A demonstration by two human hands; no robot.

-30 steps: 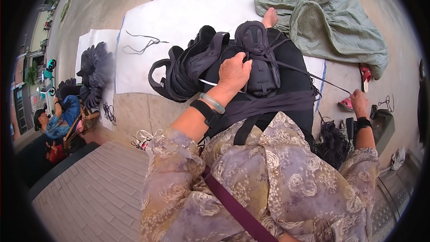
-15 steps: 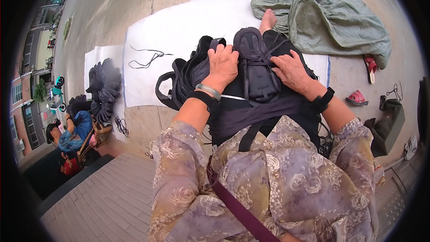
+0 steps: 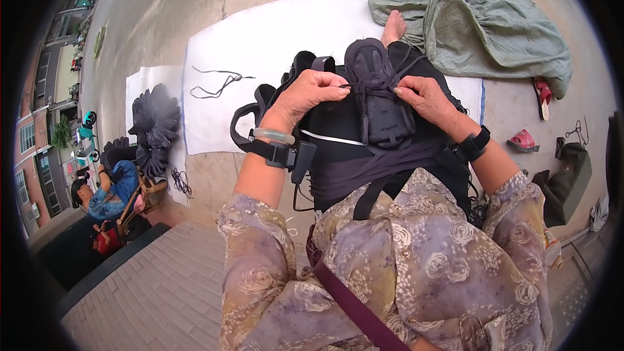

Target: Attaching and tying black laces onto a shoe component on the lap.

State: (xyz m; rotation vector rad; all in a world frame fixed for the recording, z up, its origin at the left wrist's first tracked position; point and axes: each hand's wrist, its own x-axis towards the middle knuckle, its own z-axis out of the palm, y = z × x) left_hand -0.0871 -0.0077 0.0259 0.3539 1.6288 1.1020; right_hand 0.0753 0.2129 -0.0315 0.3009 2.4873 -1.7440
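Observation:
A dark grey shoe upper (image 3: 385, 114) lies on my black-clad lap with its toe toward me and laces crossing its front. My left hand (image 3: 312, 93) pinches a dark shoelace (image 3: 351, 85) at the upper's left side. On the opposite side, my right hand (image 3: 424, 96) is closed, thumb against forefinger, at the lacing; a lace appears to run into those fingers. Between the hands the laces cross over the upper's tongue. More dark shoe uppers (image 3: 262, 97) are heaped left of my lap, partly hidden by my left hand and wrist.
A white sheet (image 3: 247, 32) covers the ground ahead, with a loose lace (image 3: 218, 84) on it. A grey-green sack (image 3: 484, 29) is at far right, near red sandals (image 3: 523, 141). Leftward, a seated person (image 3: 110, 198) is beside a pile of dark uppers (image 3: 155, 123).
My left hand has turned and now pinches a lace, drawn out leftward. My right fingers, more spread before, have closed at the lacing.

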